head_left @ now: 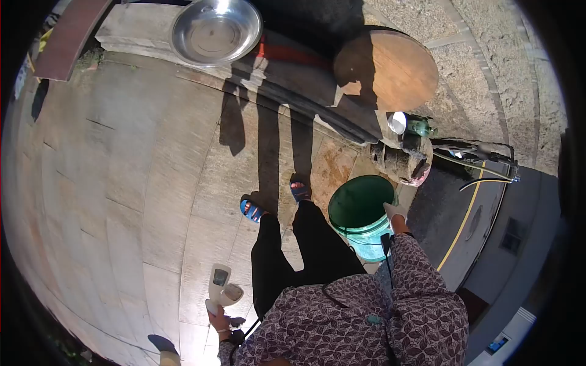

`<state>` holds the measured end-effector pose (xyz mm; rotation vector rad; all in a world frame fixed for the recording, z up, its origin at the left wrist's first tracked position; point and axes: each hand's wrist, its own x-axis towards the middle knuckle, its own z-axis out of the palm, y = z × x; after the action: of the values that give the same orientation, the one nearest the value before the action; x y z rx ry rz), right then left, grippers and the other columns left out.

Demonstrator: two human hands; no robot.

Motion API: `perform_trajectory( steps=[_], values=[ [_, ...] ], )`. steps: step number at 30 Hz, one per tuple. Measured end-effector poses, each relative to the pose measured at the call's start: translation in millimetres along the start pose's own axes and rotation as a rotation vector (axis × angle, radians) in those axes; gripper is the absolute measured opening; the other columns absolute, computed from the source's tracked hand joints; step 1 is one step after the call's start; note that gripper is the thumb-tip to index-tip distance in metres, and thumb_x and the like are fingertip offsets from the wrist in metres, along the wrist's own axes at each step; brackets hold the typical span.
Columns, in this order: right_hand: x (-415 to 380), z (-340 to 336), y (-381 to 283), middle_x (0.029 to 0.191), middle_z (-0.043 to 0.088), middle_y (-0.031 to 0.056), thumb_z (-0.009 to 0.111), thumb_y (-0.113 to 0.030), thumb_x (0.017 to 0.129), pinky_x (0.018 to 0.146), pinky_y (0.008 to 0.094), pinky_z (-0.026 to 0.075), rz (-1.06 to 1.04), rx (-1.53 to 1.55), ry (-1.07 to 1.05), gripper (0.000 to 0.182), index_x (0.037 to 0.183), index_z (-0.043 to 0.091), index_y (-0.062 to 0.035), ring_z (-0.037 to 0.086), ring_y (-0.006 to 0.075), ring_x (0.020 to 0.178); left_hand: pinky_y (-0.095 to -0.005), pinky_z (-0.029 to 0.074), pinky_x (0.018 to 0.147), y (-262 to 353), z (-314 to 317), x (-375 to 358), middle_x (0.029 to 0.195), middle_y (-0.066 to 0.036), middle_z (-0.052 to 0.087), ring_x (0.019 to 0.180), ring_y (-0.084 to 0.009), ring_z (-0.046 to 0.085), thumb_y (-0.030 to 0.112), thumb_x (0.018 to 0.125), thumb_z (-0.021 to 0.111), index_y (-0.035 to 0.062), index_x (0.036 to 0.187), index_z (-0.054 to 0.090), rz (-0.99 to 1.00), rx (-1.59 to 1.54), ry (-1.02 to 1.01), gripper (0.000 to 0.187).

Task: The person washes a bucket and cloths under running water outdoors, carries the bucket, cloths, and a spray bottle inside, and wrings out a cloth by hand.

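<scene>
On the left, my left hand (217, 317) is closed around the near end of a pale handled tool (220, 277), which has a dark square patch; a small round beige piece (232, 294) shows beside it. My right hand (395, 215), with something white over the fingers, is closed on the right rim of a large green bucket (360, 204). The bucket stands upright on the paving to the right of my legs, and its lower part is lighter teal. Its inside is dark, so any contents cannot be made out.
A metal basin (217, 33) and a round wooden board (390, 70) rest by the stone ledge ahead. Beyond the bucket are a white bowl (397, 122), a green bottle (420, 127) and a hose (482, 181). A brown panel (72, 39) stands far left.
</scene>
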<state>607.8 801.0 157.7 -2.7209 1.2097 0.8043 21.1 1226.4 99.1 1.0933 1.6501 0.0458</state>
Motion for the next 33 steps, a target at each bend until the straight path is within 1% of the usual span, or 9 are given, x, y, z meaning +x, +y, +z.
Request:
perform_trajectory(
  steps=[3, 7, 10, 11, 13, 19, 25, 27, 33],
  values=[
    [-41.4, 19.4, -48.0, 0.122, 0.047, 0.0244, 0.062, -0.041, 0.069, 0.087, 0.0381, 0.046, 0.033, 0.169, -0.099, 0.070, 0.119, 0.047, 0.0051, 0.053, 0.0369, 0.105, -0.0239, 0.040, 0.053, 28.4, -13.5, 1.1, 0.081, -0.004, 0.054, 0.065, -0.0104, 0.047, 0.017, 0.082, 0.060, 0.0012, 0.124, 0.042, -0.029, -0.080, 0.025, 0.048],
    [-28.0, 71.6, -79.4, 0.113, 0.054, 0.0216, 0.061, -0.043, 0.071, 0.063, 0.0404, 0.053, -0.148, 0.184, -0.173, 0.068, 0.116, 0.050, 0.0061, 0.057, 0.0330, 0.098, -0.0243, 0.042, 0.056, 70.7, -28.2, 2.8, 0.086, -0.006, 0.055, 0.069, -0.0118, 0.050, 0.017, 0.082, 0.060, -0.0001, 0.122, 0.044, -0.044, -0.073, 0.111, 0.047],
    [-84.4, 80.4, -140.0, 0.099, 0.062, 0.0137, 0.062, -0.035, 0.076, 0.061, 0.0400, 0.052, -0.125, 0.571, -0.487, 0.049, 0.107, 0.056, 0.0023, 0.063, 0.0283, 0.075, -0.0266, 0.045, 0.062, 96.5, -45.6, 5.1, 0.093, -0.007, 0.058, 0.075, -0.0138, 0.054, 0.017, 0.079, 0.062, 0.0010, 0.122, 0.045, -0.027, -0.013, 0.225, 0.049],
    [-42.6, 119.3, -139.5, 0.093, 0.062, 0.0132, 0.055, -0.039, 0.079, 0.050, 0.0390, 0.050, -0.301, 0.708, -0.600, 0.047, 0.108, 0.054, -0.0022, 0.063, 0.0273, 0.069, -0.0280, 0.047, 0.065, 106.9, -48.8, 10.2, 0.095, -0.008, 0.060, 0.079, -0.0149, 0.055, 0.018, 0.076, 0.063, 0.0023, 0.122, 0.046, -0.059, 0.083, 0.215, 0.052],
    [-112.9, 104.2, -194.2, 0.085, 0.062, 0.0128, 0.056, -0.041, 0.079, 0.040, 0.0357, 0.048, -0.198, 0.545, -0.565, 0.046, 0.103, 0.056, -0.0027, 0.060, 0.0253, 0.057, -0.0307, 0.048, 0.062, 126.8, -56.9, 11.2, 0.091, -0.011, 0.062, 0.076, -0.0180, 0.058, 0.023, 0.071, 0.069, 0.0053, 0.124, 0.045, -0.010, 0.006, 0.323, 0.061],
    [-115.7, 165.4, -302.9, 0.086, 0.061, 0.0139, 0.063, -0.033, 0.073, 0.045, 0.0359, 0.049, -0.470, 0.387, -0.478, 0.048, 0.105, 0.055, 0.0007, 0.061, 0.0261, 0.063, -0.0296, 0.050, 0.052, 176.7, -89.7, 17.1, 0.087, -0.007, 0.063, 0.068, -0.0158, 0.060, 0.024, 0.070, 0.069, 0.0069, 0.117, 0.052, -0.153, -0.073, 0.332, 0.053],
    [-227.3, 180.9, -449.6, 0.101, 0.059, 0.0147, 0.064, -0.013, 0.072, 0.075, 0.0365, 0.049, -0.772, 0.305, -0.575, 0.045, 0.113, 0.051, 0.0007, 0.060, 0.0273, 0.084, -0.0302, 0.051, 0.055, 250.9, -108.3, 15.7, 0.086, -0.005, 0.063, 0.070, -0.0140, 0.059, 0.023, 0.069, 0.070, 0.0085, 0.110, 0.056, -0.173, -0.116, 0.398, 0.045],
    [-286.4, 179.2, -493.2, 0.097, 0.061, 0.0139, 0.064, -0.014, 0.072, 0.067, 0.0370, 0.051, -0.833, 0.246, -0.547, 0.042, 0.111, 0.053, 0.0000, 0.061, 0.0268, 0.079, -0.0283, 0.049, 0.064, 291.3, -112.4, 16.5, 0.087, -0.005, 0.064, 0.074, -0.0125, 0.058, 0.023, 0.070, 0.069, 0.0046, 0.109, 0.056, -0.249, -0.244, 0.435, 0.045],
    [-407.8, 226.1, -627.2, 0.087, 0.062, 0.0120, 0.066, -0.016, 0.070, 0.047, 0.0370, 0.050, -0.981, 0.154, -0.636, 0.039, 0.105, 0.058, -0.0007, 0.061, 0.0249, 0.064, -0.0278, 0.049, 0.059, 276.5, -128.2, 68.0, 0.082, -0.004, 0.063, 0.070, -0.0134, 0.058, 0.023, 0.069, 0.069, 0.0064, 0.109, 0.056, -0.303, -0.408, 0.466, 0.045]
  ],
)
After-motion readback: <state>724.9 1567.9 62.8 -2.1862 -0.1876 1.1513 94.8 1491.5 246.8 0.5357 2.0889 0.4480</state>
